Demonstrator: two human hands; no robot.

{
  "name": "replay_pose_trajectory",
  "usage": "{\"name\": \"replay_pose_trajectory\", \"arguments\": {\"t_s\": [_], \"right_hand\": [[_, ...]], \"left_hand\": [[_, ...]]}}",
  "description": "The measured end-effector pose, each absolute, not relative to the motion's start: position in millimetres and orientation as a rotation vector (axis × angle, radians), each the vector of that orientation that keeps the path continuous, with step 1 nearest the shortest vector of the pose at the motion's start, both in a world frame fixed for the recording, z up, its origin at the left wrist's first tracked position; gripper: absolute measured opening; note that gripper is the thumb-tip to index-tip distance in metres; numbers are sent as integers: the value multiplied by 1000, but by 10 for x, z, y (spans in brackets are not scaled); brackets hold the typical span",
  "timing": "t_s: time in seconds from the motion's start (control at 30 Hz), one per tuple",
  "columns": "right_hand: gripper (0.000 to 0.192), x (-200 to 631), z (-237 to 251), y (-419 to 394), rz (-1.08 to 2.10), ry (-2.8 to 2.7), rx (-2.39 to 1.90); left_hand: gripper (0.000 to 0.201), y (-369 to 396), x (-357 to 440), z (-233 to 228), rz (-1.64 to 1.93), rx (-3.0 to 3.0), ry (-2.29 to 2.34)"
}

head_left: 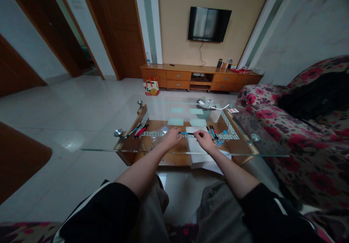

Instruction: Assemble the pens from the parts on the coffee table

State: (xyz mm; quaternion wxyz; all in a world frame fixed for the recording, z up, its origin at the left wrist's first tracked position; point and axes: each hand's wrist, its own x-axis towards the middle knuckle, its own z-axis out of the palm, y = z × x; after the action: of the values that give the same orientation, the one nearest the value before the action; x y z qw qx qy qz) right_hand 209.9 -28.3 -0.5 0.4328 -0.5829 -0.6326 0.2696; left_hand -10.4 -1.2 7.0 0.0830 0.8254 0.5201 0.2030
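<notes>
A blue-and-black pen [187,133] lies sideways between my two hands over the glass table. Its left end is pinched in the fingers of my left hand [172,137]. The fingers of my right hand [204,140] close on its black right end. Several pens with pink, blue and black barrels [212,131] rest on the glass just right of my right hand. Farther left on the tabletop are more pink-and-black pens [141,130], beside a blue-and-black pen [132,131].
The glass coffee table [160,106] has metal knobs at its corners and a wooden frame below. A bin [205,113] with a bag shows at its far side. A flowered sofa [261,106] stands right. Beyond are a low cabinet [178,76] and a paper bag [151,87].
</notes>
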Motion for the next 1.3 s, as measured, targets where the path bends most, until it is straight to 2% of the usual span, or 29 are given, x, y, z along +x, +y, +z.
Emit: {"name": "replay_pose_trajectory", "arguments": {"t_s": [0.47, 0.7, 0.87, 0.97, 1.07, 1.17, 1.3], "right_hand": [[39, 2036, 83, -369, 681, -1669, -1392], [40, 2047, 45, -343, 614, -1639, -1425], [44, 2047, 44, -301, 692, -1507, -1402], [45, 2030, 25, -285, 840, -1392, -1357], [45, 1987, -16, -293, 980, -1409, -1313], [44, 1943, -58, -306, 1030, -1422, -1305], [40, 1933, -74, -303, 1066, -1323, -1301]], "left_hand": [[29, -19, -81, 126, 446, 2482, 1637], [29, -23, -71, 130, 400, 2495, 1600], [32, -19, -60, 112, 390, 2469, 1603], [37, -22, -34, 108, 461, 2456, 1486], [33, -31, 21, 103, 534, 2477, 1304], [24, -62, 82, 96, 554, 2514, 1168], [26, -133, 116, 115, 578, 2552, 990]]}}
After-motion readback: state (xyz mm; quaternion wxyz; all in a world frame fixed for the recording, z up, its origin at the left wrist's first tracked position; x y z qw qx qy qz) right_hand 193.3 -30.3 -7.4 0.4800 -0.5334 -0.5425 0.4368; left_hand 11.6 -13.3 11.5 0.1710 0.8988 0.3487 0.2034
